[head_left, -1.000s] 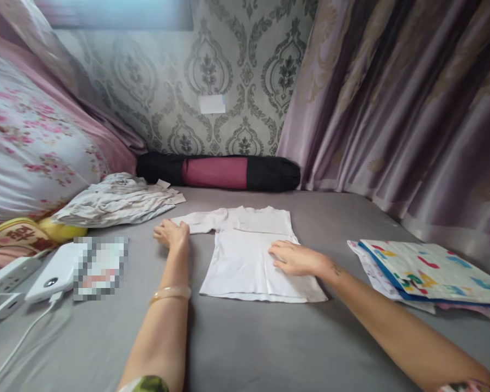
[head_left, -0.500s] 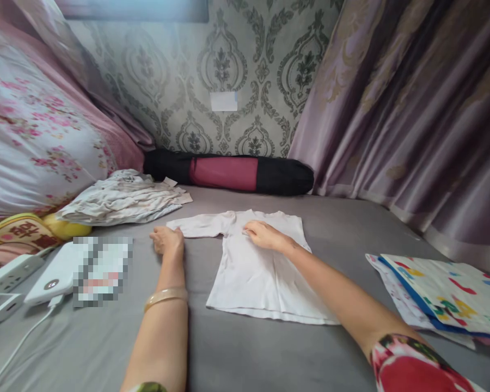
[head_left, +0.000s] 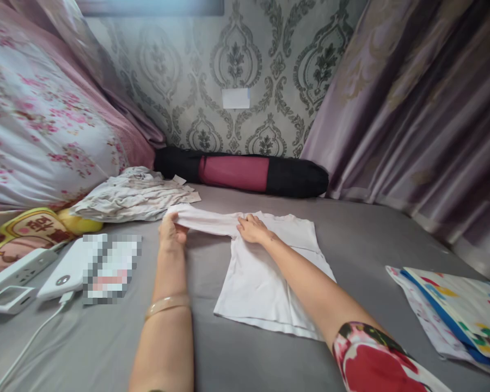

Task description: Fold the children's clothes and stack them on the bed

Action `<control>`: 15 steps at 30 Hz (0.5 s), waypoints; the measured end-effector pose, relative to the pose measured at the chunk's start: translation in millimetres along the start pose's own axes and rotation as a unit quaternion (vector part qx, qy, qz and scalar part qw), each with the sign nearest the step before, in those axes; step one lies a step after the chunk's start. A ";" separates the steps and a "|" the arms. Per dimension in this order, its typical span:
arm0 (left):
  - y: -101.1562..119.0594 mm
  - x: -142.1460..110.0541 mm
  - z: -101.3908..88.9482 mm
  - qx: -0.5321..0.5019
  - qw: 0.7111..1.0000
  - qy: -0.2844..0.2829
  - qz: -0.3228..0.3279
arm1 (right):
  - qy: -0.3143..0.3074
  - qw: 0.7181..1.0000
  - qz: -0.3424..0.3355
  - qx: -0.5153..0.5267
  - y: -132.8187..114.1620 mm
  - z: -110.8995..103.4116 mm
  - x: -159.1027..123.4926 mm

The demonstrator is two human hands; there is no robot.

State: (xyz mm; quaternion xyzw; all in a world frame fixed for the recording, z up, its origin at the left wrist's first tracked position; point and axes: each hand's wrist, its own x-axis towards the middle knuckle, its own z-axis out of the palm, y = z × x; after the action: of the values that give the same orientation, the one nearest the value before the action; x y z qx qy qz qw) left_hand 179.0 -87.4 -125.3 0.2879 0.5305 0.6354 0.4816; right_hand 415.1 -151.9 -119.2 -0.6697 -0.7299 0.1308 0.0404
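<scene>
A white long-sleeved shirt (head_left: 269,283) lies spread on the grey bed sheet, its hem toward me. One sleeve stretches out to the left, and the other sleeve does not show. My left hand (head_left: 172,231) is closed on the cuff end of that sleeve and holds it slightly raised off the sheet. At the shoulder, where the sleeve joins the body, my right hand (head_left: 253,227) rests on the fabric with its fingers somewhat apart. Its forearm crosses over the shirt's right side and hides part of it.
Crumpled light clothing (head_left: 130,196) lies back left, near a yellow plush item (head_left: 32,228). A white power bank (head_left: 73,267) with a cable and a power strip (head_left: 20,269) sit at left. Folded colourful clothes (head_left: 461,310) lie right. A black and maroon bag (head_left: 234,173) lines the wall.
My left hand has turned and lifted the cuff a little off the sheet. My right hand has moved left over the shirt to the sleeve seam. The view has shifted slightly left.
</scene>
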 end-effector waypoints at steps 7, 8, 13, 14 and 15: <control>16.8 -20.6 10.8 -0.208 0.974 -0.083 0.008 | -0.109 0.991 0.068 0.024 -13.3 -16.6 22.5; 17.7 -22.7 12.5 -0.218 0.972 -0.086 0.010 | -0.128 0.988 0.083 0.031 -15.8 -19.9 25.8; 22.6 -33.7 28.7 -0.244 0.963 -0.112 0.030 | -0.171 0.975 0.119 0.072 -18.0 -27.6 37.6; 23.9 -36.1 33.3 -0.243 0.962 -0.116 0.037 | -0.162 0.976 0.118 0.086 -15.0 -27.0 38.6; 25.2 -38.3 38.2 -0.242 0.963 -0.115 0.044 | -0.137 0.979 0.104 0.109 -10.8 -25.9 38.9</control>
State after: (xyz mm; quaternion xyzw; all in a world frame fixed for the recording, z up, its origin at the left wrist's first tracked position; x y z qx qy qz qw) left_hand 219.0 -106.7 -85.4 0.2569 0.2894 0.7278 0.5661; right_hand 406.8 -110.6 -96.2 -0.7092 -0.6363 0.3035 -0.0014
